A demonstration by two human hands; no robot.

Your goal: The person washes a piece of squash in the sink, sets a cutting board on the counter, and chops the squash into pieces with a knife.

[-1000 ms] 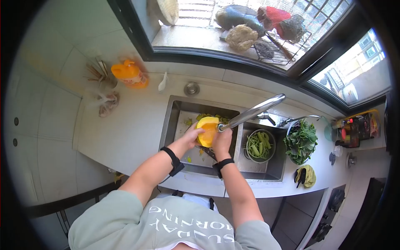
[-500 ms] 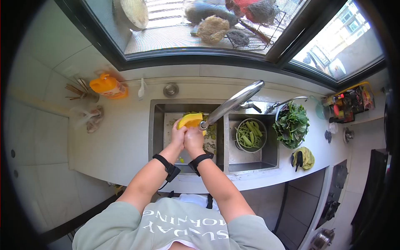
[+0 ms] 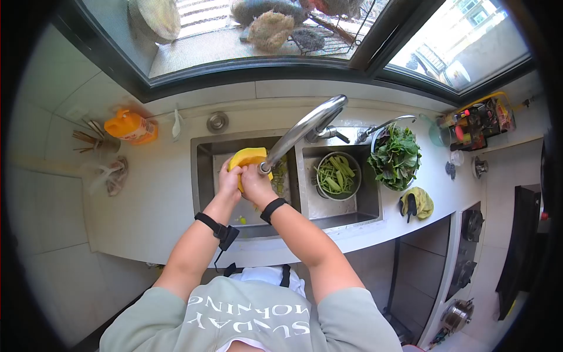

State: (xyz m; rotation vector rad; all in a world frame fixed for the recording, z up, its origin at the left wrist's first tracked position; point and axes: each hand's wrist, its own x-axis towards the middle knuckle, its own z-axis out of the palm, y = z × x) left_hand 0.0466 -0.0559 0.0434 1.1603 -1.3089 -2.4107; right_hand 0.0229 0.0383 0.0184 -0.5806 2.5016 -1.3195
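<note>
Over the left sink basin I hold a yellow-orange piece of pumpkin beneath the tap spout. My left hand grips its left side. My right hand is closed against its lower right part, close to the left hand, and some fingertips are hidden. The chrome tap arches over from the back right, its tip almost at my right hand. Green scraps lie on the basin floor, partly covered by my hands and the pumpkin.
A pot of cut green stems stands in the right basin. To its right are a bowl of leafy greens and a yellow-green cloth. An orange bottle and a white spoon stand at the back left.
The view has shifted, so the counter appears further left and higher. The pumpkin stays in both hands under the spout, and my right hand has turned, now lying over more of it.
</note>
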